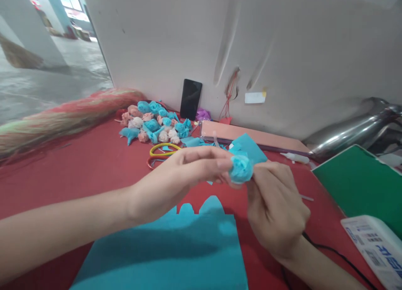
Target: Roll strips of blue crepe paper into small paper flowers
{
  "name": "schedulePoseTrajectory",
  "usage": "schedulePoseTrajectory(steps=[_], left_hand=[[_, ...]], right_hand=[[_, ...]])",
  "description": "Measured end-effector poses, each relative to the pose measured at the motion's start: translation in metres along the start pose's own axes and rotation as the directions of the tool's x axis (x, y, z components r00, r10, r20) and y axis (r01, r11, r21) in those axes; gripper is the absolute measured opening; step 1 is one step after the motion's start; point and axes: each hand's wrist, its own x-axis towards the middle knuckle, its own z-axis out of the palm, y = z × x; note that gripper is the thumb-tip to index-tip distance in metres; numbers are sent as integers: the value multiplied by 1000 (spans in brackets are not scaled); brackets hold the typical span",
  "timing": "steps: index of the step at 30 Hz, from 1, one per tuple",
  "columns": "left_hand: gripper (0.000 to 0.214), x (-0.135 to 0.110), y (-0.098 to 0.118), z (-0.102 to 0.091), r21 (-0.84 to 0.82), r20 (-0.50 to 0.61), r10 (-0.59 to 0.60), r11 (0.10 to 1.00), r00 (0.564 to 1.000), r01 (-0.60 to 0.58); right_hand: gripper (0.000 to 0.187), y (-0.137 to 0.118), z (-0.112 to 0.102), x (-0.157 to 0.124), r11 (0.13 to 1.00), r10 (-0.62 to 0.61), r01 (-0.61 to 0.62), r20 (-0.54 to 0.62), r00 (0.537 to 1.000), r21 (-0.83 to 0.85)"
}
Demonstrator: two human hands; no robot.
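Between my two hands is a small blue paper rose [240, 169], its rolled petals facing me. My left hand [188, 168] pinches it from the left with thumb and fingers. On the right, my right hand [278, 206] is closed at the flower's base; its fingertips are partly hidden, so what exactly they grip there does not show. Below the hands lies a large blue paper sheet [169, 252] whose far edge is cut into rounded petal shapes. Scissors with a yellow and a red handle [165, 148] rest just beyond my left hand.
A pile of blue, pink and white paper flowers [152, 124] sits at the back left. A black phone [190, 99] leans on the wall. Blue paper scraps [251, 147], a glue bottle [295, 157], a green board [361, 185] and a white box [373, 244] lie to the right.
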Motion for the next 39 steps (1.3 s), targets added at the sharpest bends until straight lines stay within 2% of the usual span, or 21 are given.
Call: schedulePoseTrajectory(steps=[2, 5, 9, 11, 14, 17, 18, 20, 22, 24, 28, 30, 32, 36, 39], left_hand=[[25, 2, -3, -3, 54, -24, 45, 998, 999, -44], [20, 2, -5, -4, 153, -23, 98, 984, 995, -93], [14, -1, -5, 0, 397, -27, 145, 910, 989, -122], [19, -2, -5, 1, 436, -20, 109, 896, 994, -90], [26, -2, -7, 2, 292, 15, 11, 956, 1000, -15], [26, -1, -10, 2, 82, 69, -52, 996, 996, 47], [26, -1, -11, 2, 31, 85, -67, 997, 994, 65], [27, -1, -11, 4, -29, 99, -81, 996, 992, 84], [28, -3, -12, 5, -33, 94, -88, 995, 992, 92], [27, -5, -13, 5, 11, 67, -87, 996, 994, 86], [26, -8, -15, 3, 156, 3, 0, 988, 1000, -1], [21, -7, -15, 1, 190, -19, 60, 980, 998, -56], [16, -3, -14, -1, 210, -58, 110, 973, 992, -95], [13, 3, -13, -2, 343, -112, 180, 930, 977, -132], [12, 4, -14, -3, 421, -115, 234, 892, 965, -166]], right_hand=[[25, -3, -1, 3, 975, 163, -173, 75, 984, 141], [30, -6, -2, 6, 841, 333, -398, 228, 915, 367], [33, -7, -1, 7, 652, 422, -538, 334, 843, 534], [34, -6, 0, 4, 519, 437, -600, 414, 798, 609], [32, -5, 3, -2, 210, 417, -694, 579, 700, 689], [30, -4, 6, -7, -90, 349, -729, 707, 615, 679], [30, -4, 7, -8, -154, 320, -727, 730, 604, 669], [31, -3, 8, -9, -201, 266, -711, 736, 622, 674], [30, -2, 8, -10, -155, 239, -697, 711, 661, 700], [28, -1, 7, -9, -42, 250, -681, 667, 702, 731], [26, -3, 2, -1, 291, 277, -600, 535, 798, 745], [25, -4, 0, 4, 488, 287, -539, 457, 842, 686], [24, -5, -1, 7, 649, 299, -474, 373, 878, 595], [21, -5, 1, 6, 845, 232, -315, 235, 944, 432], [20, -2, 5, 0, 944, 128, -177, 185, 974, 280]])
